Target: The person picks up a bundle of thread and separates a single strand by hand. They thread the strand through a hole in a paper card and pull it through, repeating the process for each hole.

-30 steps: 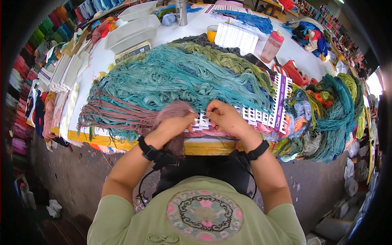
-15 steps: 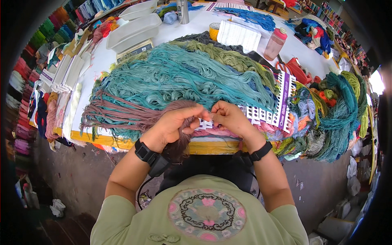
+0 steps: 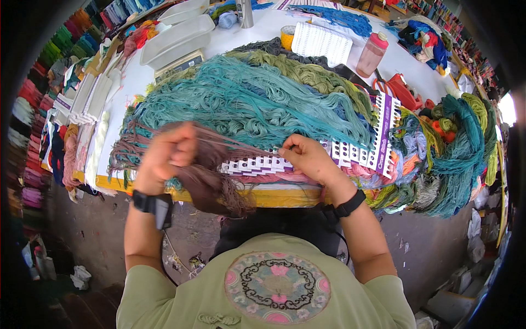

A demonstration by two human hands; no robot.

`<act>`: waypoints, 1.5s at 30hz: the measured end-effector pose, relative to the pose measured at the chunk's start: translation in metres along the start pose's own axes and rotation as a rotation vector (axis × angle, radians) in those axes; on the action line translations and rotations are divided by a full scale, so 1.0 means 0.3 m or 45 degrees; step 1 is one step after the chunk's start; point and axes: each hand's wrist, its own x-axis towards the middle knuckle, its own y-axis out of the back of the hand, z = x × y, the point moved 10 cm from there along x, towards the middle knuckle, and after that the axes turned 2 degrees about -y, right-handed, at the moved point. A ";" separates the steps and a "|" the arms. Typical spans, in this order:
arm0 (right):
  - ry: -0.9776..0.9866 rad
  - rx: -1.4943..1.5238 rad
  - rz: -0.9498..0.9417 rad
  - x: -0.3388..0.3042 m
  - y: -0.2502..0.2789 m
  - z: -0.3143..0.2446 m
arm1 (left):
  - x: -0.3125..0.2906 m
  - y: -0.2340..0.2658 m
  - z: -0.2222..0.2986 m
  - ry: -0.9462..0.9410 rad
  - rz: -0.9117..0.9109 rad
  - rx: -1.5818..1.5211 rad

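Note:
My left hand (image 3: 169,153), blurred by motion, is curled at the left over the mauve thread hank (image 3: 205,178), which drapes across the table's front edge. From its fingers a few mauve strands (image 3: 233,143) stretch taut to the right. Their other end is pinched between thumb and forefinger of my right hand (image 3: 307,158). Under the strands lies a row of white thread cards (image 3: 257,164) with punched holes. Behind both hands spreads a broad heap of teal embroidery thread (image 3: 219,101).
White and purple hole-punched cards (image 3: 384,134) lie right of the heap, beside multicoloured hanks (image 3: 460,137). Farther back are a pink-capped bottle (image 3: 372,55), a red-handled tool (image 3: 402,90), a perforated white sheet (image 3: 322,45) and a clear plastic tray (image 3: 178,41). Yellow edging (image 3: 290,198) lines the table's front.
My left hand has swung left, away from my right hand, drawing mauve strands out between them. The right hand stays nearly in place. The white cards underneath are now more exposed.

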 end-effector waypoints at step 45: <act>0.199 1.094 0.014 -0.238 -0.040 -0.277 | 0.011 -0.493 -0.135 -0.487 -0.187 0.058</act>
